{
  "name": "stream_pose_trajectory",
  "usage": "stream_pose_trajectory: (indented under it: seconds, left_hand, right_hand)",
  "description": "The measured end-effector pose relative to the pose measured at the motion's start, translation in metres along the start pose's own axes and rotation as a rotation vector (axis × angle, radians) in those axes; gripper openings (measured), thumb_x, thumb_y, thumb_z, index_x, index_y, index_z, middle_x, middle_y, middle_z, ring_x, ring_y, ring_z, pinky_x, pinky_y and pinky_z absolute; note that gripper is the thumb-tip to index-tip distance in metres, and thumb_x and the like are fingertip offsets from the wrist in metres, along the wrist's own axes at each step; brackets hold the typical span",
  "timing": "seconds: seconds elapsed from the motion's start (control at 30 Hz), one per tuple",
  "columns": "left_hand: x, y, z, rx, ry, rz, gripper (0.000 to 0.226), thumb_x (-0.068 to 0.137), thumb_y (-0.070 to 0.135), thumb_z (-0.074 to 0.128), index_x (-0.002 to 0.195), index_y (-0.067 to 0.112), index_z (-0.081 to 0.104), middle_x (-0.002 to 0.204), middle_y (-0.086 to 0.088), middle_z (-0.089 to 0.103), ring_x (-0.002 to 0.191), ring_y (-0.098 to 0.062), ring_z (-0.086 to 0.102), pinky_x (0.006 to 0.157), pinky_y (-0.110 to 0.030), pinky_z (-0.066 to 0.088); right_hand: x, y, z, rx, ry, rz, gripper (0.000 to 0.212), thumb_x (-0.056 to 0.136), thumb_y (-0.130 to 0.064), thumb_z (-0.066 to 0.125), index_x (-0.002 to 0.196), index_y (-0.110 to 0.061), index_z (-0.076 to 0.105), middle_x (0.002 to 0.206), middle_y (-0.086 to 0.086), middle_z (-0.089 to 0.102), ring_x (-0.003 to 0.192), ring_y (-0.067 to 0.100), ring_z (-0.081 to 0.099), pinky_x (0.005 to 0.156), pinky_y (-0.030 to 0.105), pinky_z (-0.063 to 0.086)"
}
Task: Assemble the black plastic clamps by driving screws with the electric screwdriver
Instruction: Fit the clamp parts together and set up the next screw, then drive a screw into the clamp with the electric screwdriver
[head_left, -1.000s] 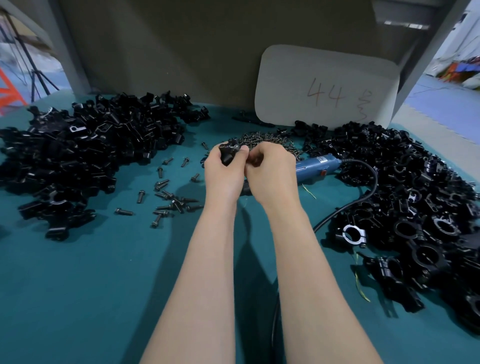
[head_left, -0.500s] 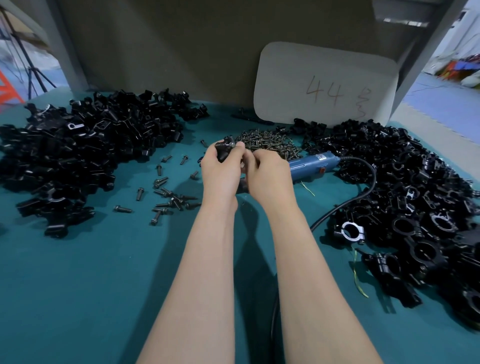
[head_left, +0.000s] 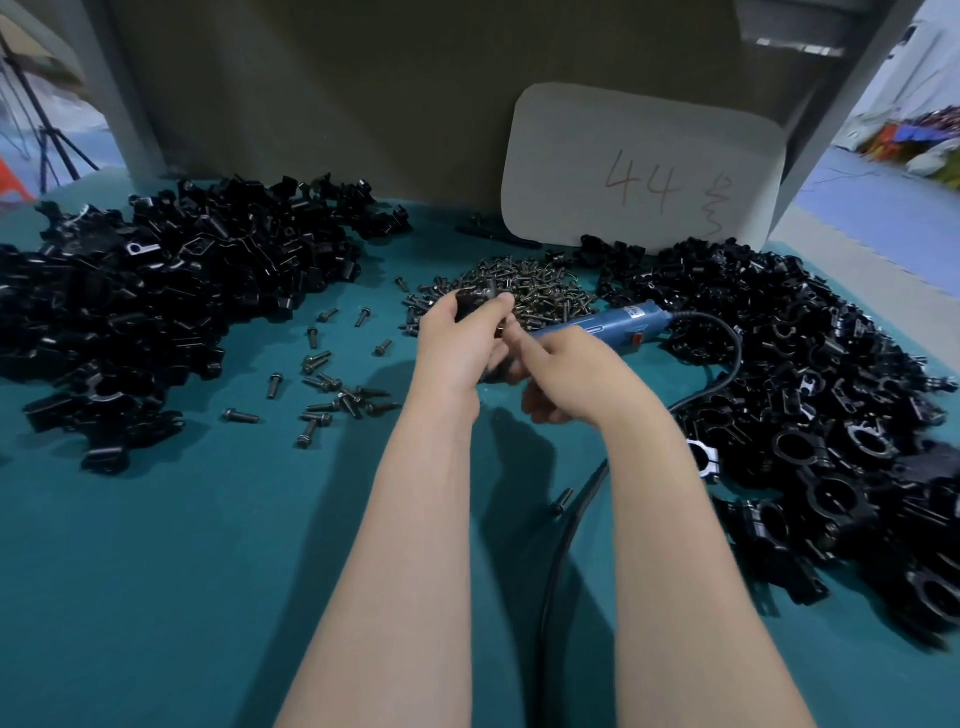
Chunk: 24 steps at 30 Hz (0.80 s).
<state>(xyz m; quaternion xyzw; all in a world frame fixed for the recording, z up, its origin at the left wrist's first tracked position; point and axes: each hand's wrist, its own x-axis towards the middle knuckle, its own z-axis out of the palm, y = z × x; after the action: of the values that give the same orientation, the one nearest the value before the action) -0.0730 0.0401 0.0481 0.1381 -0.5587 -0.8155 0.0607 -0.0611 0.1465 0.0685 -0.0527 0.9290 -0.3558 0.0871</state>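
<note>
Your left hand is curled round a small black plastic clamp piece, thumb and fingertips pinching it just off the nose end of the blue electric screwdriver. Which way the piece points is too dark to read.

Your right hand sits over the screwdriver's nose end. The index finger stretches toward the clamp piece and the other fingers are folded under. Whether they grip anything cannot be told.

The screwdriver lies flat on the teal table cover. Its long axis runs from your hands up and to the right, and its black cable leaves the far end.

The heap of dark metal screws lies just beyond the screwdriver. Scattered loose screws and one pile of black clamp parts lie to the screwdriver's left. The other black clamp pile lies to the screwdriver's right.
</note>
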Motion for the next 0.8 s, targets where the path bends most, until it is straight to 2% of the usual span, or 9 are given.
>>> stream_pose_trajectory:
  seconds: [0.07, 0.2, 0.33, 0.43, 0.5, 0.6, 0.67, 0.7, 0.8]
  left_hand:
    - [0.002, 0.002, -0.004, -0.075, 0.054, -0.026, 0.008, 0.093, 0.013, 0.061, 0.088, 0.018, 0.057, 0.085, -0.004, 0.065, 0.077, -0.014, 0.064, 0.071, -0.021, 0.052]
    - [0.006, 0.010, -0.022, -0.248, 0.221, -0.020, 0.010, 0.093, 0.012, 0.061, 0.089, 0.017, 0.054, 0.095, -0.005, 0.065, 0.084, -0.015, 0.066, 0.085, -0.027, 0.055]
    - [0.004, 0.017, -0.031, -0.346, 0.292, 0.013, 0.011, 0.093, 0.011, 0.061, 0.086, 0.015, 0.054, 0.096, -0.005, 0.063, 0.091, -0.019, 0.066, 0.084, -0.026, 0.055]
    - [0.002, 0.023, -0.035, -0.398, 0.330, 0.030, 0.014, 0.094, 0.012, 0.060, 0.084, 0.016, 0.052, 0.093, -0.004, 0.063, 0.089, -0.019, 0.067, 0.086, -0.027, 0.055]
    - [0.002, 0.027, -0.038, -0.424, 0.358, 0.055, 0.015, 0.094, 0.012, 0.060, 0.082, 0.017, 0.052, 0.087, -0.001, 0.062, 0.085, -0.017, 0.067, 0.081, -0.025, 0.055]
    - [0.002, 0.030, -0.041, -0.455, 0.375, 0.086, 0.014, 0.094, 0.013, 0.060, 0.083, 0.019, 0.054, 0.084, 0.003, 0.062, 0.085, -0.017, 0.067, 0.071, -0.021, 0.054]
    - [0.001, 0.032, -0.042, -0.470, 0.370, 0.099, 0.011, 0.094, 0.013, 0.060, 0.085, 0.019, 0.055, 0.085, 0.003, 0.062, 0.087, -0.017, 0.067, 0.071, -0.020, 0.053]
    - [0.000, 0.032, -0.043, -0.477, 0.367, 0.103, 0.011, 0.094, 0.013, 0.060, 0.086, 0.019, 0.056, 0.086, 0.003, 0.062, 0.087, -0.017, 0.067, 0.072, -0.021, 0.054]
    - [-0.003, 0.035, -0.043, -0.501, 0.365, 0.110, 0.011, 0.093, 0.013, 0.060, 0.085, 0.018, 0.055, 0.084, 0.003, 0.061, 0.085, -0.017, 0.066, 0.075, -0.022, 0.054]
  right_hand:
    - [-0.011, 0.010, -0.010, -0.150, -0.171, 0.126, 0.048, 0.090, -0.050, 0.057, 0.080, -0.003, 0.062, 0.060, 0.008, 0.069, 0.053, 0.022, 0.063, 0.057, 0.027, 0.055]
    - [-0.032, 0.024, 0.002, -0.279, -0.441, 0.292, 0.035, 0.083, -0.032, 0.074, 0.071, -0.003, 0.058, 0.048, 0.005, 0.063, 0.047, 0.018, 0.060, 0.050, 0.023, 0.052]
    - [-0.035, 0.016, 0.014, -0.374, -0.373, 0.168, 0.007, 0.087, -0.014, 0.063, 0.084, -0.010, 0.058, 0.055, 0.003, 0.061, 0.040, 0.009, 0.053, 0.056, 0.022, 0.050]
    - [-0.035, -0.001, 0.020, -0.293, -0.263, 0.012, 0.018, 0.089, -0.010, 0.051, 0.085, -0.023, 0.061, 0.064, 0.000, 0.063, 0.051, 0.008, 0.058, 0.069, 0.023, 0.053]
    - [-0.036, -0.014, 0.029, -0.262, -0.290, -0.045, 0.008, 0.088, -0.017, 0.059, 0.086, -0.020, 0.066, 0.071, 0.002, 0.064, 0.063, 0.015, 0.063, 0.071, 0.025, 0.053]
    - [-0.036, -0.030, 0.052, -0.409, -0.365, -0.074, 0.021, 0.083, -0.026, 0.069, 0.095, -0.010, 0.063, 0.087, 0.008, 0.061, 0.078, 0.026, 0.059, 0.064, 0.026, 0.047]
    - [-0.030, -0.038, 0.068, -0.479, -0.372, -0.105, 0.013, 0.085, -0.012, 0.061, 0.078, -0.010, 0.050, 0.077, 0.007, 0.051, 0.063, 0.023, 0.049, 0.050, 0.025, 0.038]
    - [-0.025, -0.040, 0.076, -0.512, -0.394, -0.114, 0.021, 0.085, -0.006, 0.058, 0.071, -0.011, 0.043, 0.072, 0.006, 0.045, 0.058, 0.020, 0.044, 0.046, 0.025, 0.033]
    - [-0.016, -0.051, 0.080, -0.566, -0.380, -0.177, 0.010, 0.088, -0.001, 0.056, 0.079, -0.004, 0.051, 0.067, 0.003, 0.038, 0.060, 0.022, 0.043, 0.046, 0.027, 0.032]
